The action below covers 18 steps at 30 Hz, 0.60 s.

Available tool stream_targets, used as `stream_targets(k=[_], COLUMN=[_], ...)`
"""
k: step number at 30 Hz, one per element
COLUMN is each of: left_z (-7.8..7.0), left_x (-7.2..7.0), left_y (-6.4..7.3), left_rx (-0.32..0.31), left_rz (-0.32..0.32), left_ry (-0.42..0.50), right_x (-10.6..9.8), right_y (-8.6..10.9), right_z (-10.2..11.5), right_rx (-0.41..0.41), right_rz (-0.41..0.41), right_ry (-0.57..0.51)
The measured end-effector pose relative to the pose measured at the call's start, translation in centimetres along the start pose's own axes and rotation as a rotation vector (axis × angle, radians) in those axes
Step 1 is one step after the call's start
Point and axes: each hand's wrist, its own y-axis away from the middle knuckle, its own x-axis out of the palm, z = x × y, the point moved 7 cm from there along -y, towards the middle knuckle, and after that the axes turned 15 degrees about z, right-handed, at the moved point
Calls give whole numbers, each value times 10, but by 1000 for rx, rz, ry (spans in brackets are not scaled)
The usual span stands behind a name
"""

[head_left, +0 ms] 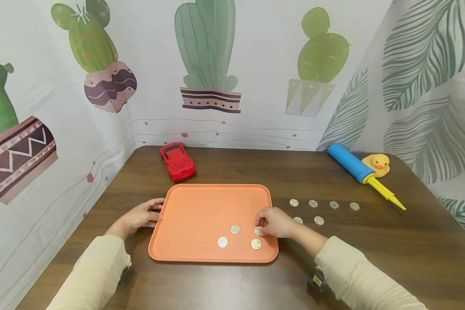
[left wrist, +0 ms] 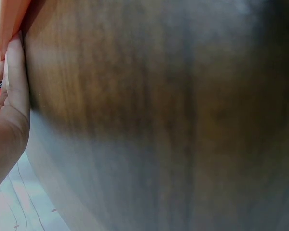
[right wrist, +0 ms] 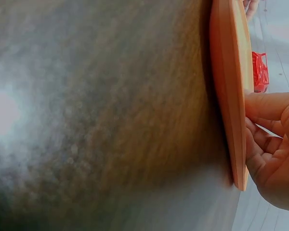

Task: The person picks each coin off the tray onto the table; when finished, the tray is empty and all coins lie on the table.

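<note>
An orange tray (head_left: 201, 202) lies on the table. At its left edge is my left hand (head_left: 141, 217), thumb and fairly straight fingers touching the rim; the left wrist view shows the thumb (left wrist: 17, 72) along the tray's side. My right hand (head_left: 275, 221) reaches over the tray's right rim. Its thumb and fingers pinch a round, shiny coin (head_left: 258, 231), low over the tray floor; in the right wrist view the rim hides the fingertips. Close by on the tray lie a silvery coin (head_left: 222, 242), another coin (head_left: 235, 229) and a golden coin (head_left: 256, 244).
Right of the tray, several coins (head_left: 313, 203) lie in two rows on the brown table (head_left: 232, 282). A blue and yellow pump (head_left: 348, 162) and a yellow rubber duck (head_left: 377, 165) are at the back right. Behind the tray sits a red toy car (head_left: 178, 162).
</note>
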Motion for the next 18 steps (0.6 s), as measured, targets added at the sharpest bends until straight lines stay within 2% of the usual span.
stream_targets(k=[10, 18], left_z=[1, 1], left_x=[0, 0], left_y=[0, -1], left_rx=[6, 1], left_rz=[2, -1], left_ry=[6, 4], right_x=[0, 0], right_y=[-1, -2], right_z=[-1, 0], right_rx=[40, 18], right_rz=[11, 15], right_ry=[-5, -58])
